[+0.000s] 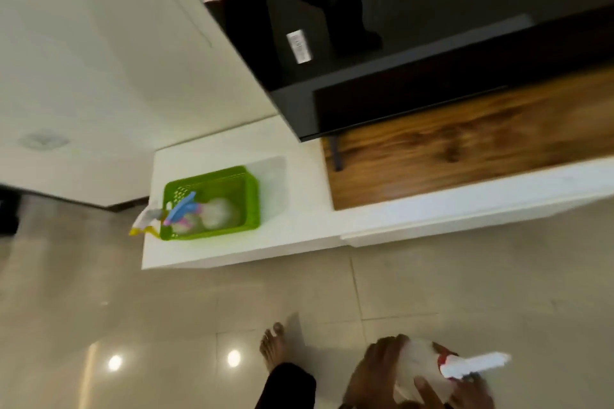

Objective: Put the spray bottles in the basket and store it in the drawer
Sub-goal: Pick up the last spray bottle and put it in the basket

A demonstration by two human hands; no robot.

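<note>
A green basket (253, 206) stands on the left end of a low white cabinet (299, 229). Inside it lie a clear spray bottle with a blue trigger (182, 209) and another clear bottle body (217, 212). The yellow and white head of one more spray bottle (143, 220) sticks out over the basket's left rim. At the bottom right, over the floor, both hands hold a clear spray bottle with a red and white head (471, 364). My left hand (375, 370) wraps its body. My right hand (465, 392) grips it from below near the trigger.
A black TV (398, 26) hangs above a wooden panel (465, 149) behind the cabinet. A white front section (448, 221) juts out slightly from the cabinet's right part. A bare foot (274, 347) and a dark trouser leg stand on the glossy tiled floor.
</note>
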